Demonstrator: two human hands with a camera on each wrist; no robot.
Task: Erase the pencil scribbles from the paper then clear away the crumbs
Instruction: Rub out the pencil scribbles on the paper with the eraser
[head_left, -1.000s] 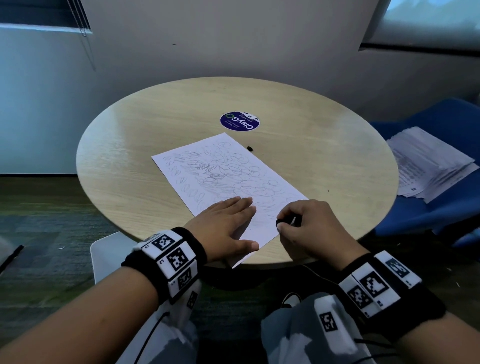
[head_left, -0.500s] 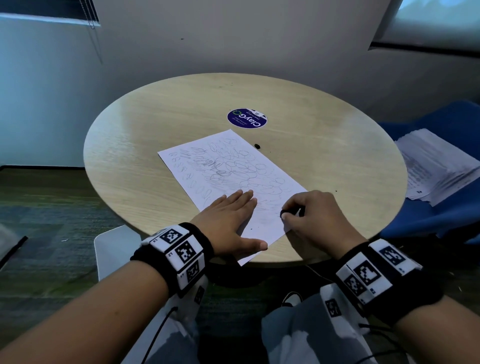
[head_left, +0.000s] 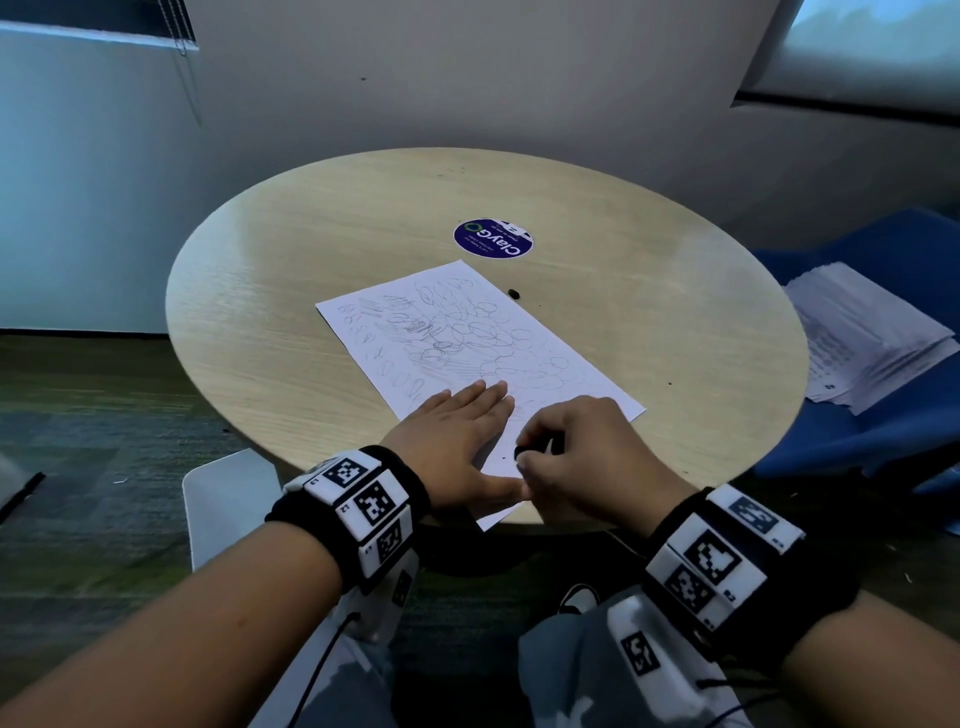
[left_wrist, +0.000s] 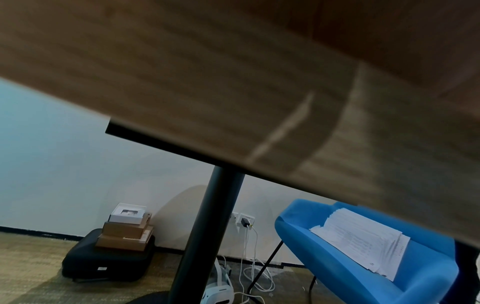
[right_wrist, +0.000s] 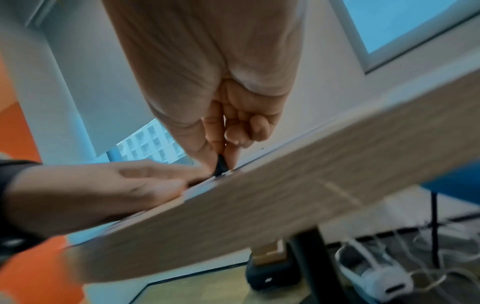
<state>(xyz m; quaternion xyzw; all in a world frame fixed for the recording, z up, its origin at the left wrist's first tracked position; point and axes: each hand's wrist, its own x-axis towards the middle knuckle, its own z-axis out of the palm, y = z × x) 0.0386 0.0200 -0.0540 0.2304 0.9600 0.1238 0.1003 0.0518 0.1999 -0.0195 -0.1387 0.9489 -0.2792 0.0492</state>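
While the left hand (head_left: 457, 447) lies flat on the paper (head_left: 467, 338), the right hand's (head_left: 582, 457) grip pinches the upright eraser (right_wrist: 220, 167).

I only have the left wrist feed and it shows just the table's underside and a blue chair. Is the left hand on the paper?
Observer: Yes. In the head view the left hand lies flat on the near end of the paper, fingers straight.
Operator: And the right hand?
Observer: The right hand pinches a small black eraser between thumb and finger, its tip down on the paper beside the left hand.
Operator: How much is erased?
Observer: Pencil scribbles cover most of the sheet beyond the hands.
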